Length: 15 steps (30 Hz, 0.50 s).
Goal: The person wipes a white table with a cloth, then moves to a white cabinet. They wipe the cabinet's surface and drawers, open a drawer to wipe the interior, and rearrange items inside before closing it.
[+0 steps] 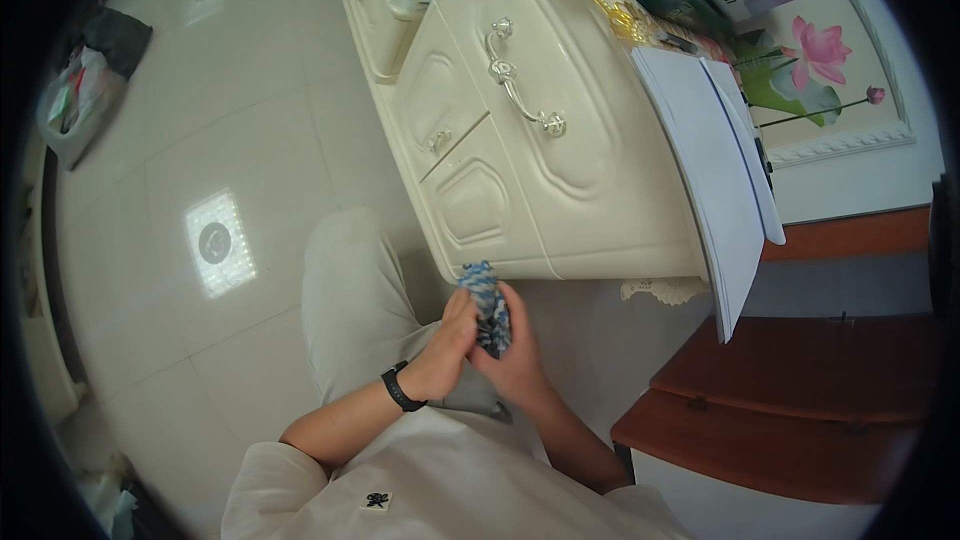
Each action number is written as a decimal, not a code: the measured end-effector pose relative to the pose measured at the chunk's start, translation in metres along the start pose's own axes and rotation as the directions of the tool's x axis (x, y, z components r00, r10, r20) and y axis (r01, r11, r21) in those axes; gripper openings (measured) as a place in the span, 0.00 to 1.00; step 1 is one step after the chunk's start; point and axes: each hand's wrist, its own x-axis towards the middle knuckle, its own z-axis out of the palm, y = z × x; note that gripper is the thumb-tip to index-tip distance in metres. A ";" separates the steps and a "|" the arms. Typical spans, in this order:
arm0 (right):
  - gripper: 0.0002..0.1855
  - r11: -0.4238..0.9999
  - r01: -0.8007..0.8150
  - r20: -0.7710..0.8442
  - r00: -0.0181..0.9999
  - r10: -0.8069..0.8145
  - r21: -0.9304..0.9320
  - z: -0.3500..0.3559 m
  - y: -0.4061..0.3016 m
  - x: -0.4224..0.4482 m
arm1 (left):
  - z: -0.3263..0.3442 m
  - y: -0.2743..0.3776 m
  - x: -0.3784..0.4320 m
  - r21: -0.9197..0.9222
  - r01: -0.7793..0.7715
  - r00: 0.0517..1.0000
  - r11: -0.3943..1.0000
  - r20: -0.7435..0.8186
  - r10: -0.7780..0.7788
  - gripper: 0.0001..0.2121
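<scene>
A small blue, white and grey patterned bundle (487, 311), seemingly of folded cloth, is between my two hands above my lap. My left hand (448, 349), with a black band (403, 387) on its wrist, presses against the bundle's left side. Around its right side and lower end curls my right hand (517, 360). Palms and fingers cover part of the bundle, so its full shape cannot be made out. Just beyond the hands is the lower corner of a cream cabinet (600, 232).
Sheets of white paper (701, 165) overhang the cabinet's edge. Its silver handle (517, 94) sticks out, and farther off a drawer (390, 52) stands pulled out. A reddish-brown wooden table (780, 397) is at right. Bags (82, 97) lie on the tiled floor at left.
</scene>
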 end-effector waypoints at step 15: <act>0.30 0.948 0.151 -0.064 0.982 -0.175 -0.281 -0.048 -0.009 0.001 | -0.003 0.026 0.029 -0.858 0.151 0.982 0.492 0.075 -0.172 0.32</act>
